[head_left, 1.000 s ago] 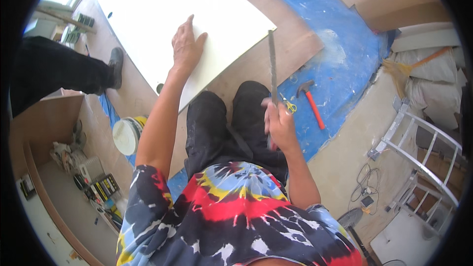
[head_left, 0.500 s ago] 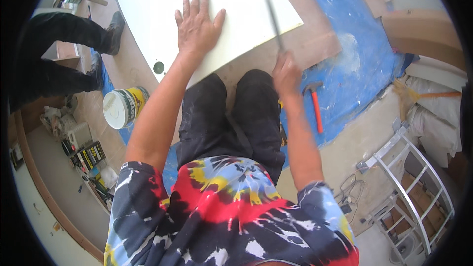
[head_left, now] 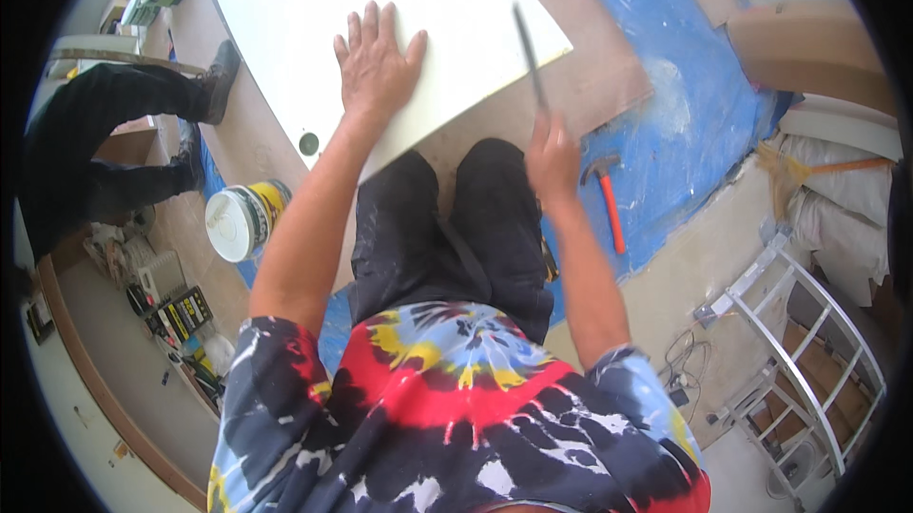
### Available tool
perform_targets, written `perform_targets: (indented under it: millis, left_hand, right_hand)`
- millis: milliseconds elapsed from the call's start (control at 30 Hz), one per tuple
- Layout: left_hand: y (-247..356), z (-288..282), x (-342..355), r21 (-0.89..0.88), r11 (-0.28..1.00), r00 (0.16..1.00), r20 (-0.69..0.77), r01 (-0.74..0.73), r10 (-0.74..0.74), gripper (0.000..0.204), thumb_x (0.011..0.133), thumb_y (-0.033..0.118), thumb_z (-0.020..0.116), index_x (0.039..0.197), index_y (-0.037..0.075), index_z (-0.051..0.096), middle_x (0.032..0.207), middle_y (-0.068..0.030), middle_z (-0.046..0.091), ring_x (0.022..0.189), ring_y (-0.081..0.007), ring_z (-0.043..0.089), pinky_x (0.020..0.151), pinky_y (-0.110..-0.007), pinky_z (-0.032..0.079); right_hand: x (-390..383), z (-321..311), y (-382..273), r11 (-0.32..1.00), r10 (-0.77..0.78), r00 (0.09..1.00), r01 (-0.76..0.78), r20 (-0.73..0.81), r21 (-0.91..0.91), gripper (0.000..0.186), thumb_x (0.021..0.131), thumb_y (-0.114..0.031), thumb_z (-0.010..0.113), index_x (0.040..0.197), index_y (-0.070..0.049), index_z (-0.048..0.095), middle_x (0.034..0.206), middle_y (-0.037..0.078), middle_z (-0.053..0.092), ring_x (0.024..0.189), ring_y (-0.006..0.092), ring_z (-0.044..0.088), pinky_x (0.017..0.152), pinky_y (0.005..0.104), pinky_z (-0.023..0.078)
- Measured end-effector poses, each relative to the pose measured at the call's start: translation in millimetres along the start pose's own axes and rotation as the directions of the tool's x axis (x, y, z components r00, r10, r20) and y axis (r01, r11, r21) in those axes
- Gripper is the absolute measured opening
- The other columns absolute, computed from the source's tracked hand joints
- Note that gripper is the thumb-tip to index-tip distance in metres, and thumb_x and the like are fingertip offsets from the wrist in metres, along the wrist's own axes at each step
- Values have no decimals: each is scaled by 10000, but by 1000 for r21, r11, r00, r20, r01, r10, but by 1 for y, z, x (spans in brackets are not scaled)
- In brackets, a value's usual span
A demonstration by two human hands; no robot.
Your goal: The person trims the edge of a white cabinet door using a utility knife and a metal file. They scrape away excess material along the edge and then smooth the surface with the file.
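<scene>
My left hand [head_left: 378, 63] lies flat with spread fingers on a white board [head_left: 465, 17], which has a dark round hole [head_left: 308, 143] near its near left corner. My right hand [head_left: 552, 156], blurred, is closed on a long dark metal file [head_left: 526, 49], whose blade rises at the board's near right edge. The board rests on a larger brown sheet [head_left: 615, 78], just beyond my kneeling black-trousered legs [head_left: 409, 228]. A hammer [head_left: 609, 209] with an orange-red handle lies on blue sheeting [head_left: 666, 137] right of my right hand.
Another person's dark-trousered legs [head_left: 105, 123] are at the left, near a white bucket [head_left: 233, 223]. Boxed items and tools [head_left: 181, 318] lie at lower left. An aluminium ladder [head_left: 799, 361] and cables [head_left: 680, 361] are at right, with a broom [head_left: 799, 171] beside wrapped bundles [head_left: 837, 228].
My left hand has spread flat on the board. My right hand with the file has moved up and forward toward the board's edge. The view has shifted slightly.
</scene>
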State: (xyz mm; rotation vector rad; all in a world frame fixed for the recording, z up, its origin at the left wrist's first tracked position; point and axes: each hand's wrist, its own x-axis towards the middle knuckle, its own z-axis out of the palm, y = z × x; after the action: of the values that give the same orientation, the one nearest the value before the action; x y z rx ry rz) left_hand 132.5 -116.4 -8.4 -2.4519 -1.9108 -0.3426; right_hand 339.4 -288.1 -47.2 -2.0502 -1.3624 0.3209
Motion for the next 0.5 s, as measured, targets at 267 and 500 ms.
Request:
perform_targets:
  millis: [267, 500]
  left_hand:
    - [2, -5, 0, -38, 999, 1000, -4, -9, 9, 712, 1006, 550, 422, 1556, 102, 364, 1632, -160, 311, 1537, -346, 210, 1254, -515, 121]
    - [0, -7, -2, -15, 1000, 1000, 2, 20, -20, 711, 1007, 545, 418, 1556, 97, 365, 1635, -153, 307, 1540, -343, 202, 1255, -516, 117]
  right_hand:
    - [32, -3, -2, 999, 15, 999, -14, 42, -39, 317, 1020, -298, 544, 905, -4, 580, 662, 276, 629, 662, 496, 645, 575, 561, 513]
    - [-67, -21, -15, 998, 23, 948, -2, 318, -67, 381, 1042, -338, 497, 906, 4, 595, 757, 314, 645, 734, 509, 644, 628, 587, 507]
